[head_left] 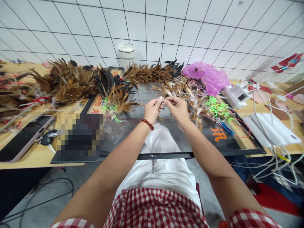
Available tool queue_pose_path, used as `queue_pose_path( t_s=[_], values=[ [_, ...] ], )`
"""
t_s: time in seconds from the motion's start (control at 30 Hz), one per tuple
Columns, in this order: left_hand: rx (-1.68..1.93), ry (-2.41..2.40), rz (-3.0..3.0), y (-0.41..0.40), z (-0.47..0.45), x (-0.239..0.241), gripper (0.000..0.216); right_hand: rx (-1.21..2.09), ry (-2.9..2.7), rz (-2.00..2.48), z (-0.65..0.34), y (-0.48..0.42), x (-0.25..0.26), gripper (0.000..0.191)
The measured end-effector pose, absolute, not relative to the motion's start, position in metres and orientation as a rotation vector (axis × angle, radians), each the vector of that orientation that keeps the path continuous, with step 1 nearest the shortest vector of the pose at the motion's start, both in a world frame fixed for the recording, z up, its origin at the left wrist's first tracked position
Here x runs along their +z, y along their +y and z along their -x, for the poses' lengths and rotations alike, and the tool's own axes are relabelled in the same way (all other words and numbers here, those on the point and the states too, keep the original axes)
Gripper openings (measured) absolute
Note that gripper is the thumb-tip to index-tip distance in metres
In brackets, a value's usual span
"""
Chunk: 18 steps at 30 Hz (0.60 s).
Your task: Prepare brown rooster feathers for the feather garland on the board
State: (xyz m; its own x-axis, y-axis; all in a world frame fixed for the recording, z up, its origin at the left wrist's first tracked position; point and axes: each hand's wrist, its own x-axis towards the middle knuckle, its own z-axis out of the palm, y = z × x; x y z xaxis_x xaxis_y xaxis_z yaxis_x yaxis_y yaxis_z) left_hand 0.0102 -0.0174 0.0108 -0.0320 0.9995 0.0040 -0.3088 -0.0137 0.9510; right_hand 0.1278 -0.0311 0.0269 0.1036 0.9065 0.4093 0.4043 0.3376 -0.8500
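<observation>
My left hand (152,109) and my right hand (177,107) meet over a dark cutting mat (213,139), both pinched on a small pale tuft of feathers (162,100) held between the fingertips. A red bead bracelet (147,123) circles my left wrist. Just beyond my right hand lies a loose heap of brown and white feathers (190,91). A bundle of brown feathers with green ties (116,104) rests to the left of my left hand.
Long brown and black feather strings (68,79) spread across the table's back. A pink plastic bag (209,77), green wire ties (217,107), a white cup (126,52), a phone (23,137), keys (47,139) and white cables (270,126) lie around.
</observation>
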Motion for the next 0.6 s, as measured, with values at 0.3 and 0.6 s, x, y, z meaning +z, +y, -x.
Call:
queue_pose_path(
  t_s=[0.3,0.6],
  values=[
    [1.313,0.922,-1.038,-0.024,-0.013,0.015,0.019,0.793,-1.366,1.110,-0.131,-0.025,0.024,0.020],
    [1.127,0.833,-0.938,-0.030,-0.009,0.025,0.019,0.878,-1.386,1.031,-0.137,-0.023,0.026,0.030]
  ],
)
